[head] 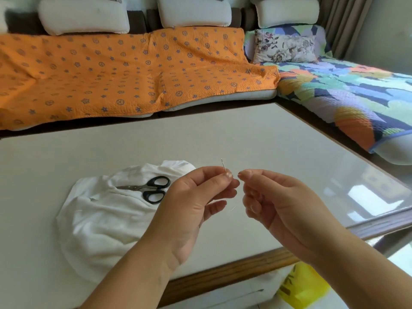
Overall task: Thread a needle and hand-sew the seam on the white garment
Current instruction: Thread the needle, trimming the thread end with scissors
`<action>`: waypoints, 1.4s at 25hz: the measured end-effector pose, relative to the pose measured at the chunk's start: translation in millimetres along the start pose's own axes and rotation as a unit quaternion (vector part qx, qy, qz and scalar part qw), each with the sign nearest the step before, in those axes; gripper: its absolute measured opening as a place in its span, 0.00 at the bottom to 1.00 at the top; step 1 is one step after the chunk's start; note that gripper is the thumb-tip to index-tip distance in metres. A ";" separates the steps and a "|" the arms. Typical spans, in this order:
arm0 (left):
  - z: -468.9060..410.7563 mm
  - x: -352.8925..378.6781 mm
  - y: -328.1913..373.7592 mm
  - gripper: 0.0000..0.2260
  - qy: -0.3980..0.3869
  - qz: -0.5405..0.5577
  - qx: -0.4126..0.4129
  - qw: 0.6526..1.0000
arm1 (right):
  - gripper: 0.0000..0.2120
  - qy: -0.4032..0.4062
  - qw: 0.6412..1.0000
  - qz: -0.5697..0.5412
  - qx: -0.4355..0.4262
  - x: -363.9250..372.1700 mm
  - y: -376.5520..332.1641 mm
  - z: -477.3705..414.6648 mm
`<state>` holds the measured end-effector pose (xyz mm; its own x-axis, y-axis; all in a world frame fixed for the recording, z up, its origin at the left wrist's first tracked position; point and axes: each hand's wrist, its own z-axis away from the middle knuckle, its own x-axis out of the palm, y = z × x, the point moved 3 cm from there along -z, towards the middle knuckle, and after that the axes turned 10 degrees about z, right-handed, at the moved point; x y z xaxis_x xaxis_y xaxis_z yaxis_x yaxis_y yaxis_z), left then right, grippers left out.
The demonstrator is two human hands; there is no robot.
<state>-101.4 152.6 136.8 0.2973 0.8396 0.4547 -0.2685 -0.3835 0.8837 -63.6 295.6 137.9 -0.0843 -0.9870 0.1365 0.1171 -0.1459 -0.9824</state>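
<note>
The thread (232,208) was very hard to make out: only a faint pale strand showed low in the gap between the two hands, and its run up to the fingertips could not be traced. The needle's eye was too small to see, and its lower end was hidden inside the left hand's pinch. Both forearms were cut off by the bottom edge of the view.

The left hand (196,197) pinched the needle (223,165) between thumb and forefinger, and the shaft stood up from the fingertips, leaning slightly left. Just to the right of that grip, the right hand (274,197) held thumb and forefinger pressed together on the thread's end, aimed at the left fingertips, close but not touching them.

Below and to the left of the left hand, the white garment (100,215) lay crumpled on the pale table (267,141), partly covered by the left wrist. Black-handled scissors (149,188) rested on the garment, just left of the needle grip
</note>
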 end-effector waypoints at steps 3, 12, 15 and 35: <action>16.2 6.8 8.7 0.06 0.007 0.005 0.011 1.000 | 0.08 -0.006 1.000 -0.001 -0.014 5.2 -7.9 13.6; 31.3 11.6 19.4 0.13 -0.052 -0.020 0.018 0.998 | 0.07 0.037 0.998 0.018 -0.056 15.3 -32.0 35.6; 21.2 19.9 14.6 0.13 -0.076 -0.031 0.011 0.997 | 0.08 0.069 0.993 0.048 -0.079 7.9 -30.4 36.8; -30.7 1.5 -39.3 0.10 -0.097 -0.050 -0.018 0.994 | 0.04 0.176 0.971 0.089 -0.136 -18.4 16.1 -10.3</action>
<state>-118.5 180.7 99.4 0.4935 0.7815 0.3817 -0.2611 -0.2855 0.9221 -70.4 312.1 118.3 -0.4245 -0.9044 -0.0431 -0.1011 0.0947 -0.9904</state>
